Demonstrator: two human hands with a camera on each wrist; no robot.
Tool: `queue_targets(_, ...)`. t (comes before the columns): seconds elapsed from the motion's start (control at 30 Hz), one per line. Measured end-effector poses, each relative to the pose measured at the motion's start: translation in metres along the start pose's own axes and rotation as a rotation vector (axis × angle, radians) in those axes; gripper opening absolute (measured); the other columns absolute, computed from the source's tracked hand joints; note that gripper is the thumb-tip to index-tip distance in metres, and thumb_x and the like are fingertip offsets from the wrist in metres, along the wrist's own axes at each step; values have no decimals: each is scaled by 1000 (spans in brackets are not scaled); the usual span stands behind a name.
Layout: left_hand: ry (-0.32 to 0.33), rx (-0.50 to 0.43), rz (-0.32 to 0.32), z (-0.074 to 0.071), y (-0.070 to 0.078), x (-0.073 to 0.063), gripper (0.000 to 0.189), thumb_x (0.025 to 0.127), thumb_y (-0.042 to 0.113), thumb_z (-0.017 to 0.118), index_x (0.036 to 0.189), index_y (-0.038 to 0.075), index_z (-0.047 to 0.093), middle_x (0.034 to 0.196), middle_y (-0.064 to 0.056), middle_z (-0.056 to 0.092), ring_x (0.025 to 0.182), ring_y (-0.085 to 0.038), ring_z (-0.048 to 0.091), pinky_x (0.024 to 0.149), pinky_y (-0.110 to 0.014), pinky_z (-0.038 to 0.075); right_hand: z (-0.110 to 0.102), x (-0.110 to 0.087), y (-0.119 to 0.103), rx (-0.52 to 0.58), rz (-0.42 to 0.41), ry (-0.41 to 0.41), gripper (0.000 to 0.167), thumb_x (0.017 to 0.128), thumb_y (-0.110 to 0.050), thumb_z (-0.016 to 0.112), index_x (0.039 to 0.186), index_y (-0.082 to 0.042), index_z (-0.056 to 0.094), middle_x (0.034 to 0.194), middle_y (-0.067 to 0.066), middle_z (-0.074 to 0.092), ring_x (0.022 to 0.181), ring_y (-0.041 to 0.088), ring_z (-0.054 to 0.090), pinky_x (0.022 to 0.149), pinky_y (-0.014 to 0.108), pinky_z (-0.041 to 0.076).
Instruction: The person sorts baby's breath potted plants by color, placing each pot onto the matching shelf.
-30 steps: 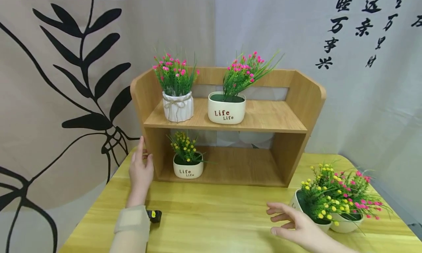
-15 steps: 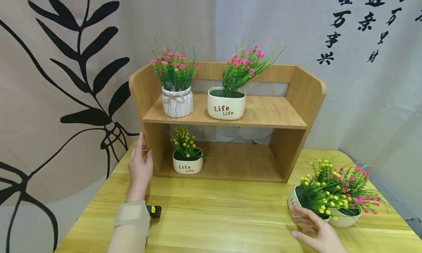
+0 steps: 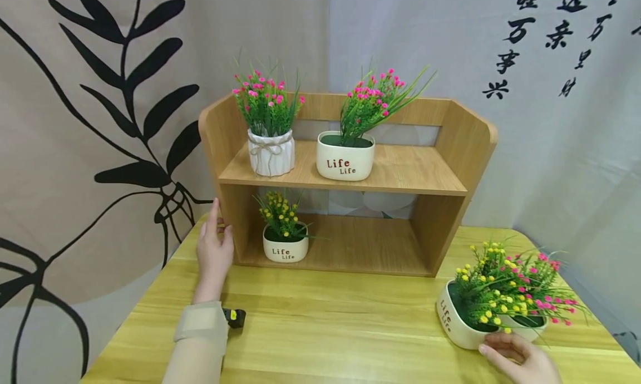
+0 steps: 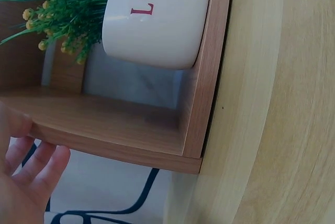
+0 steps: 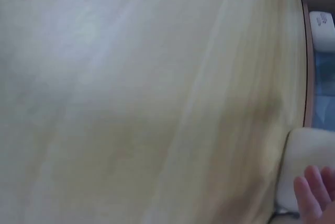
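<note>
At the left end of a two-tier wooden desk shelf [image 3: 320,186], my left hand [image 3: 214,256] holds the side panel [image 4: 104,143], thumb at its front edge and fingers outside. A white "Life" pot with yellow flowers [image 3: 285,250] stands on the lower tier. Over at the right, my right hand [image 3: 523,359] is at the near right side of another white "Life" pot [image 3: 453,320] with yellow flowers, fingertips right at its wall. In the right wrist view, loosely bent fingers [image 5: 314,192] overlap a white pot [image 5: 296,156].
On the upper tier stand a white pot tied with twine [image 3: 272,153] and a "Life" pot [image 3: 345,158], both with pink flowers. Behind the right-hand pot is a pink-flowered one [image 3: 531,331]. A small black object [image 3: 235,318] shows beside my left sleeve. A printed curtain [image 3: 400,33] hangs behind.
My right hand has moved right, first to the front of the yellow-flowered pot, then round to its near right side. The left hand stays on the shelf panel.
</note>
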State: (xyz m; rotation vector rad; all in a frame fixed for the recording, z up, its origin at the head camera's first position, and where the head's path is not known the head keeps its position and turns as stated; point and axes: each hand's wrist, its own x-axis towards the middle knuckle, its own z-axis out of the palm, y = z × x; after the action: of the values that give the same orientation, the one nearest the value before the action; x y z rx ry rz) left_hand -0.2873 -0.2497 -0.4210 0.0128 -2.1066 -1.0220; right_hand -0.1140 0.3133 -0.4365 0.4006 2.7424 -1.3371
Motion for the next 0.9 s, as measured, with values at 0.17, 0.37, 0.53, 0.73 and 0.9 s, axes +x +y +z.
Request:
queue_targets(0.17, 1, 0, 14, 1, 0, 1, 76, 93, -5, 56, 154, 31, 27, 113, -23, 55, 94, -36, 57, 67, -45, 49, -5, 4, 11, 35, 49, 14, 62, 86, -38, 73, 123, 8, 55, 105, 7, 68, 79, -6, 60, 71, 21, 53)
queue_targets(0.37, 5, 4, 15, 0, -1, 2, 74, 94, -4, 56, 154, 28, 29, 113, -23, 55, 94, -37, 57, 69, -47, 50, -12, 8, 14, 23, -2, -2, 73, 90, -39, 68, 138, 8, 39, 124, 22, 60, 82, -16, 53, 72, 21, 53)
queue_targets(0.53, 9, 8, 14, -1, -2, 1, 73, 94, -4, 56, 153, 28, 29, 113, -23, 55, 95, -38, 57, 71, -49, 51, -10, 12, 9, 7, -27, -21, 79, 92, -39, 65, 143, 11, 32, 142, 32, 41, 89, -18, 48, 75, 14, 49)
queue_targets(0.73, 5, -6, 5, -2, -3, -2, 76, 93, -5, 55, 154, 32, 27, 114, -24, 54, 95, -38, 57, 72, -49, 52, -3, 20, -3, -37, 48, -20, 92, 90, -49, 64, 144, 14, 24, 141, 35, 37, 123, 39, 51, 83, 26, 52)
queue_targets(0.9, 13, -12, 10, -2, -3, -2, 76, 93, -6, 56, 153, 32, 28, 114, -24, 54, 96, -38, 57, 72, -49, 52, 6, 23, -12, -56, 32, -9, 97, 89, -48, 65, 144, 17, 18, 138, 40, 35, 128, 48, 40, 98, 48, 44)
